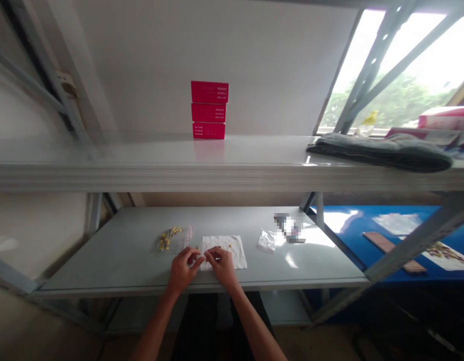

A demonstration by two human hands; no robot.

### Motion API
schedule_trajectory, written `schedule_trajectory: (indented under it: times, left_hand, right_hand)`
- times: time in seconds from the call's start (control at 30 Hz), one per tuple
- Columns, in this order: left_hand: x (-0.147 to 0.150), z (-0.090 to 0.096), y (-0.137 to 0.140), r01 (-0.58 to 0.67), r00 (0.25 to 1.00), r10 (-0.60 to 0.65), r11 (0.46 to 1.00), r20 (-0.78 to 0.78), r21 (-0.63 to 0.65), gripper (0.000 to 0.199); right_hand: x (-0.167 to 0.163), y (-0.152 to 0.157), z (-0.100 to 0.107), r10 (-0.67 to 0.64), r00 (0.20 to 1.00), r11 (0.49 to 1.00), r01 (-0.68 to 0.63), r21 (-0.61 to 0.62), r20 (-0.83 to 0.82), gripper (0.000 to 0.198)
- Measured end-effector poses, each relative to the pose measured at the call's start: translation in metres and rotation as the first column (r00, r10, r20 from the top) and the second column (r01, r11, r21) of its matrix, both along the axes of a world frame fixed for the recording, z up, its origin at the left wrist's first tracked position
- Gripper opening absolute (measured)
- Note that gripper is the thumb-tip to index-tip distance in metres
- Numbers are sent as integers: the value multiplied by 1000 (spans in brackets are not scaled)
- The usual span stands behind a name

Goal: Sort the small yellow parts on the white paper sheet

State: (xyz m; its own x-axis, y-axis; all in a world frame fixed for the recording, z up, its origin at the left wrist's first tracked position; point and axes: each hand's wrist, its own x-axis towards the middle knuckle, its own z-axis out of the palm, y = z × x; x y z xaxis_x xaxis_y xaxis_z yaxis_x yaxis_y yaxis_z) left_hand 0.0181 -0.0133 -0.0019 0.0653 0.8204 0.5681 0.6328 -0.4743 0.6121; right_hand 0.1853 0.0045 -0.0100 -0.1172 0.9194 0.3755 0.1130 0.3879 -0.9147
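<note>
The left hand and right hand nearly meet, fingertips drawn narrow; I cannot tell what they hold. The white cloth lies under the right fingers. Yellow pieces sit beyond the left fingers, leftward, on the tabletop.

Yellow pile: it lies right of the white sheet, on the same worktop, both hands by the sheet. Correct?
Wrong side: the head view shows the yellow pile left of the white sheet. It does share the worktop, with left hand and right hand by the sheet.
</note>
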Motion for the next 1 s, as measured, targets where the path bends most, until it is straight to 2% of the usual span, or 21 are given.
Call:
schedule_trajectory:
  times: [0.13,0.27,0.47,0.67,0.8,0.87,0.93,1.0]
  left_hand:
    - [-3,2,4,167,977,-129,959,171,-228,25]
    - [-6,2,6,258,955,-196,917,223,-302,25]
    - [-6,4,4,295,947,-236,909,219,-294,33]
    - [-5,6,3,218,966,-163,932,203,-289,33]
    - [-7,1,5,133,956,-44,946,291,-295,31]
    - [-8,1,4,106,948,-15,956,316,-273,30]
    - [-7,3,2,124,950,-48,965,308,-230,29]
    - [-7,7,1,190,955,-134,962,266,-198,28]
  right_hand:
    - [-4,-2,2,9,992,999,-16,48,129,21]
    - [-4,-6,5,30,974,993,-54,104,226,24]
    - [-6,-10,10,-4,966,988,-36,149,260,26]
    - [-11,-5,2,-106,950,993,85,80,295,18]
    - [-12,-3,-2,-219,930,976,204,81,294,20]
    - [-11,-4,-2,-231,934,972,211,103,273,18]
    - [-12,-6,-1,-205,955,976,182,120,215,7]
    - [-12,-6,1,-157,977,984,142,110,143,19]
